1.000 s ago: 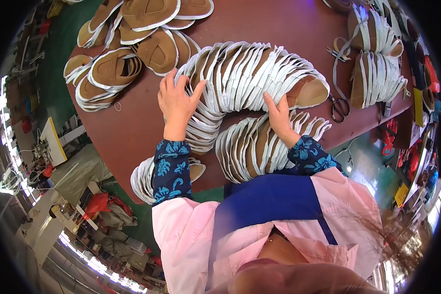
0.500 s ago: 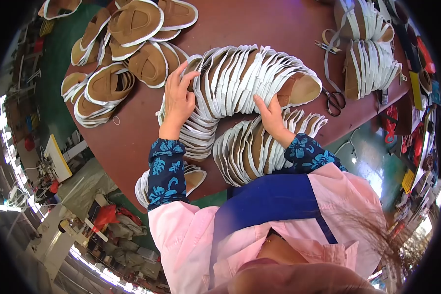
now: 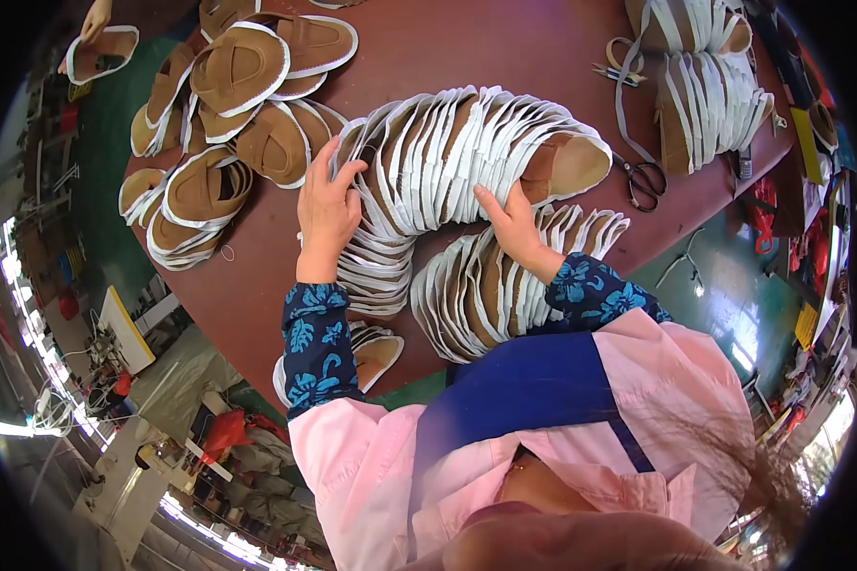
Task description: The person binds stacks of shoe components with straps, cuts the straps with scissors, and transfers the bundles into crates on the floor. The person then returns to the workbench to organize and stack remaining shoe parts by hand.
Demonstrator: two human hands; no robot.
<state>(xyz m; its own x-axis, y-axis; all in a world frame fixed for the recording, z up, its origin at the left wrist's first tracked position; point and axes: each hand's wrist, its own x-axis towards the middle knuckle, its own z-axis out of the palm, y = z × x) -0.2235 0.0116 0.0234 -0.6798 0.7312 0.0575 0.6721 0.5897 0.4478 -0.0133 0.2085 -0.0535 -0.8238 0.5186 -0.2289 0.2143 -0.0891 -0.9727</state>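
A long curved row of brown pieces with white edging lies on the dark red table. At the bend's left end is my left hand, fingers apart and touching the edges. My right hand rests against the row's lower side near its right end, thumb apart from the fingers, which are partly hidden under the pieces. Below the bend sits a second row of similar pieces. Another small bunch lies beside my left sleeve.
Loose brown pieces are heaped at the upper left. Black scissors, a grey strap and more bundled pieces lie at the right. At the top left, another person's hand holds a piece.
The view has shifted, so the table contents appear farther left. My hands stay at the row, with the left fingers slightly repositioned. Another person's hand with a piece has come into view at top left.
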